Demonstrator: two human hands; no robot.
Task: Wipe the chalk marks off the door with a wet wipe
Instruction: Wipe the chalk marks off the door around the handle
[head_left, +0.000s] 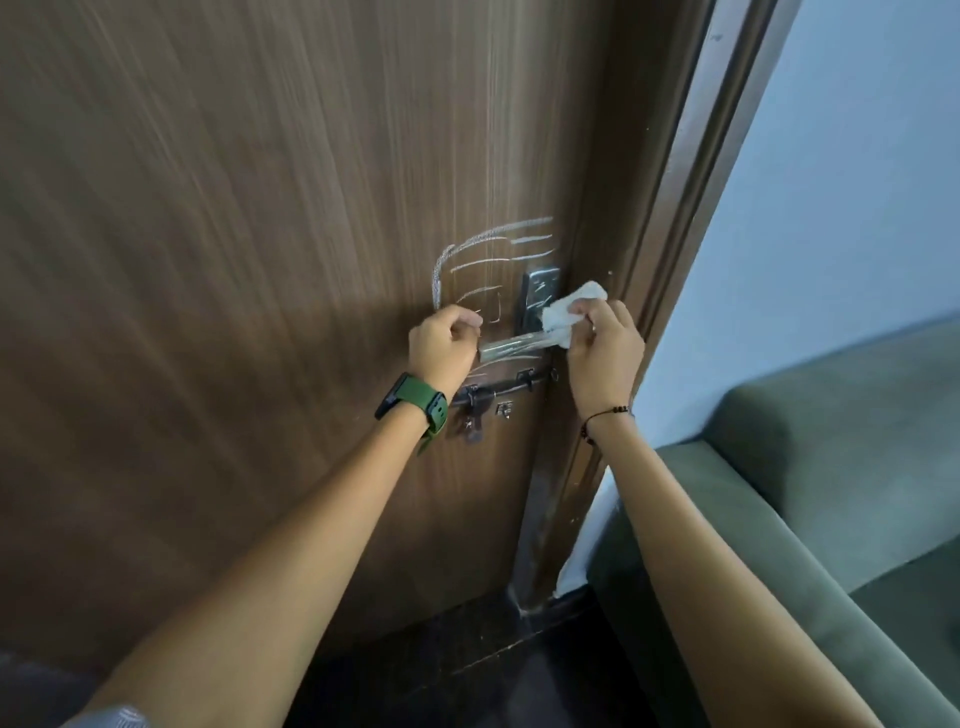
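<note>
White chalk marks (493, 254), curved and straight lines, cover the brown wooden door (234, 234) above and left of the dark lock plate (535, 296). My right hand (602, 353) is shut on a crumpled white wet wipe (571, 312), held against the lock plate just above the metal lever handle (511, 347). My left hand (444, 348), with a green watch on the wrist, is closed at the free end of the handle; whether it grips the handle is unclear. More faint chalk lines show below the handle.
A black sliding bolt (498, 389) sits below the handle. The door frame (691, 208) runs along the right, with a pale wall beyond. A green sofa (831, 493) stands close at the right. The floor is dark.
</note>
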